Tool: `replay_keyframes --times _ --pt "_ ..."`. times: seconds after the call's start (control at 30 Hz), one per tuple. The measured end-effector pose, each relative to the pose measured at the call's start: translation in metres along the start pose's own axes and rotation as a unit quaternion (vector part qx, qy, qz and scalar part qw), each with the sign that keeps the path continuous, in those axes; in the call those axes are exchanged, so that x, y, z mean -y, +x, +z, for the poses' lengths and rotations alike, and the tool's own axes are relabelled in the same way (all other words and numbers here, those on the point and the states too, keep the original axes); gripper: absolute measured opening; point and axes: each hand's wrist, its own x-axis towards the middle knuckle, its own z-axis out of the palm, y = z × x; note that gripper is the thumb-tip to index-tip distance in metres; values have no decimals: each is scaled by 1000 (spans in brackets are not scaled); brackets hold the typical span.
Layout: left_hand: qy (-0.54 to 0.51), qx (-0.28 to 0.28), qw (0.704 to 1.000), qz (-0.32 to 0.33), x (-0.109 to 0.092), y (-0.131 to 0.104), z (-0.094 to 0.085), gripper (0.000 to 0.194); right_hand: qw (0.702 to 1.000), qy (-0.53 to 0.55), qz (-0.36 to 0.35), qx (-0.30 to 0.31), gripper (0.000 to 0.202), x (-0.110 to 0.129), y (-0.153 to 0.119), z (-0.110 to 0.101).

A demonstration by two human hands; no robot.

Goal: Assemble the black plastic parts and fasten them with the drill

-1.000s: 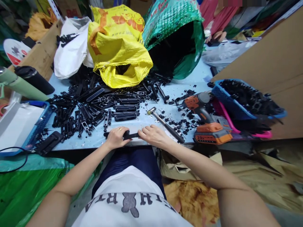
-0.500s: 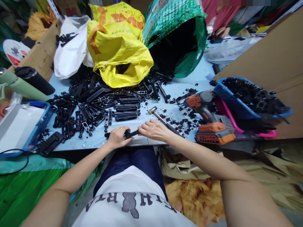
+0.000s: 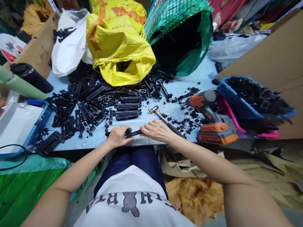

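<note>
Close to the table's front edge, a long black plastic part [image 3: 133, 134] lies across between my two hands. My left hand [image 3: 117, 136] is closed around its left portion, thumb along the near side. The fingers of my right hand [image 3: 155, 130] are curled over its right end, which they hide. Just beyond my right hand lies a hammer [image 3: 163, 119] with a metal head and dark handle. Several long black parts [image 3: 127, 111] are lined up beyond my left hand, beside a heap of small black link pieces [image 3: 87, 113].
An orange cordless drill [image 3: 210, 116] stands at the right among scattered small black pins [image 3: 187, 121]. A blue basket [image 3: 236, 99] of black parts is behind it. Yellow [image 3: 123, 44], green [image 3: 199, 56] and white [image 3: 68, 47] sacks line the back. Someone's hand [image 3: 230, 25] shows at the far right.
The view has shifted slightly. Both hands keep their grip on the black plastic part, and little else has moved.
</note>
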Motion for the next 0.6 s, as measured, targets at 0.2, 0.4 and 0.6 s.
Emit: replay_keyframes --times 0.2,0.4,0.6 --pt "48 45 997 49 -21 71 -1 45 994 74 70 -33 40 -11 -43 45" --pt "99 86 987 -94 -36 201 37 32 980 142 134 -28 37 -11 -82 65" --pt "74 82 982 -155 -42 230 58 25 929 93 357 7 27 -67 -66 57"
